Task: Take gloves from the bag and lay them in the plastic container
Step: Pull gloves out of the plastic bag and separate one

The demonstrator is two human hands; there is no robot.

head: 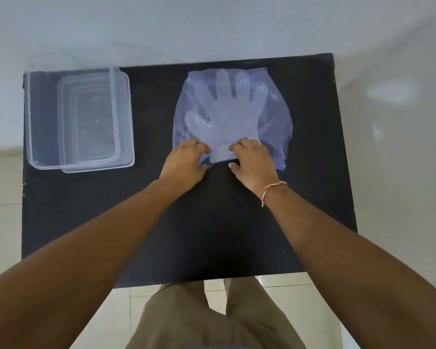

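**Both hands at the bag mouth, gloves not out yet**

Landmark = the bag (275,122), a thin bluish see-through one lying flat on the black table (212,235). Inside it: a stack of clear gloves (227,109), fingers pointing to the bag's far end, cuffs at its near, open end. Can't tell how many sheets are in the stack; it reads as one hand shape.

Left hand (186,162) sits at the bag's near-left corner, fingertips curled onto the film. Right hand (252,159) is at the near edge just right of that, fingers bent over the glove cuffs, w/ a thread bracelet (275,188) on the wrist. Both are pinching or pressing thin plastic at the mouth, but whether each has bag film, glove cuff or both, I can't tell. Neither hand is flat or slack.

Doing this step well, IMO: one hand should pin only the bag's bottom layer down, the other should pinch a glove cuff alone and slide it toward the person, low and flat, so the film doesn't drag along. Static cling prob makes sheets come out in clumps; peel slowly.

The plastic container (35,117) stands well to the left of the bag, open, nothing in it, w/ what looks like its lid (122,117) tucked under or beside it.

Count: 1 bag, 1 glove stack, 1 container, 1 lid, 2 hands.
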